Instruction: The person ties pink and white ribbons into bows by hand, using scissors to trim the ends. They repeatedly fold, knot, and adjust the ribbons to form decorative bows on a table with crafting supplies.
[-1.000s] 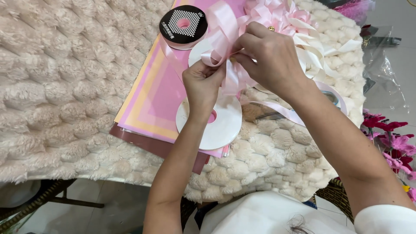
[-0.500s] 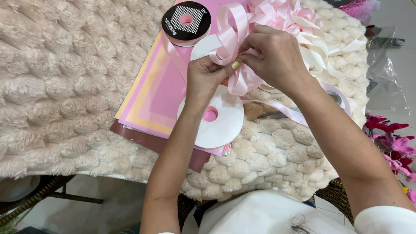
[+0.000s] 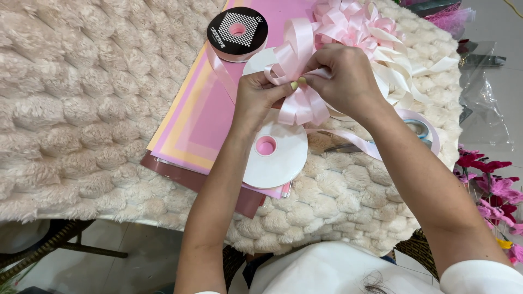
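A round white ribbon spool (image 3: 278, 158) lies on stacked pink paper sheets (image 3: 201, 120), the black-topped ribbon spool (image 3: 237, 32) behind it, scissors (image 3: 376, 141) to its right.

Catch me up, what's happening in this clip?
A person is looping a glossy pale pink ribbon into a bow, pinching it between the left hand and right hand. This happens above a flat white ribbon spool lying on pink paper sheets over a fluffy cream blanket.

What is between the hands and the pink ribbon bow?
Nothing visible. The left hand and right hand both pinch the bow directly at its middle, above the white spool.
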